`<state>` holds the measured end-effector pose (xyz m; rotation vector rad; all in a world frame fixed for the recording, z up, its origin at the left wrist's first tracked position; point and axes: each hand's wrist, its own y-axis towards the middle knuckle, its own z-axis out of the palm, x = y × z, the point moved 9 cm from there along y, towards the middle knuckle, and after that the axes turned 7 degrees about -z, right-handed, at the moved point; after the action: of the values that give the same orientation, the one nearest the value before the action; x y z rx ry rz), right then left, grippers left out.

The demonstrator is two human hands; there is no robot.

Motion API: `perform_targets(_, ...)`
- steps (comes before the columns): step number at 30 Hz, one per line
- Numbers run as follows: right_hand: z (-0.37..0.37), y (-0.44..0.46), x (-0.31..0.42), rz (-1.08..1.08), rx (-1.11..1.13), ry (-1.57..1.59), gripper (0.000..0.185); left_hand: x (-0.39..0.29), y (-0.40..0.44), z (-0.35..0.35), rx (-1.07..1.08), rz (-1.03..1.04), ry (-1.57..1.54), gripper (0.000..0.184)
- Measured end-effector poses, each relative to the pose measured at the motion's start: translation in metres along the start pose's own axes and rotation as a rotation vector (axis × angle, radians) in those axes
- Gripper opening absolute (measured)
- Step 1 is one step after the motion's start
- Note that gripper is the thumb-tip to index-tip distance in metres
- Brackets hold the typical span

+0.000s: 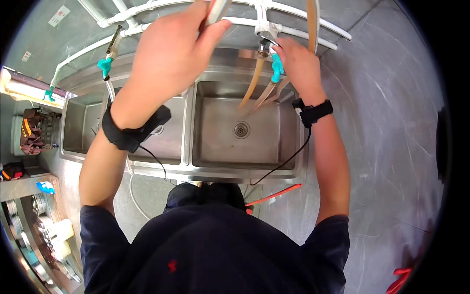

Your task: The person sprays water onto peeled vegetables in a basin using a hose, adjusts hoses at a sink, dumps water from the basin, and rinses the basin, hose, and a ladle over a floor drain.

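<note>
My left hand is raised above the back of the sink, its fingers closed round a pale rod-like thing with a red edge. The top of this thing runs out of view. My right hand is at the wall pipes, with thumb and fingers closed on the chrome handle of a tap. Just below it, a teal valve hangs beside a tan hose. The hoses reach down into the right basin of the steel sink, behind its drain.
White pipes run along the back wall. A second teal valve stands at the left with a clear hose. Another tan hose rises behind my right hand. Shelves of dishes are at lower left; a red bar lies on the floor.
</note>
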<state>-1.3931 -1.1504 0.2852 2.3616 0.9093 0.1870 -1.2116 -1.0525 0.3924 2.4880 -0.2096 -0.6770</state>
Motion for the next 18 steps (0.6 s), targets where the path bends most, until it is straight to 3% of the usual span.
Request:
perform_targets(6, 0.005, 0.003, -0.019, 0.092, 0.037, -0.098, 0.019, 0.029, -0.017, 0.002, 0.140, -0.085, 0.078, 0.027)
perform_targets(12, 0.011, 0.002, -0.027, 0.170, 0.137, 0.040, 0.028, 0.040, -0.032, 0.013, 0.215, -0.140, 0.118, 0.027)
perform_targets(15, 0.006, -0.001, -0.002, 0.063, 0.082, 0.159, 0.036, 0.039, -0.035, 0.015, 0.199, -0.101, 0.115, 0.026)
perform_targets(18, 0.018, -0.006, 0.023, 0.256, 0.149, 0.198, 0.035, 0.044, -0.037, 0.017, 0.191, -0.134, 0.088, 0.025)
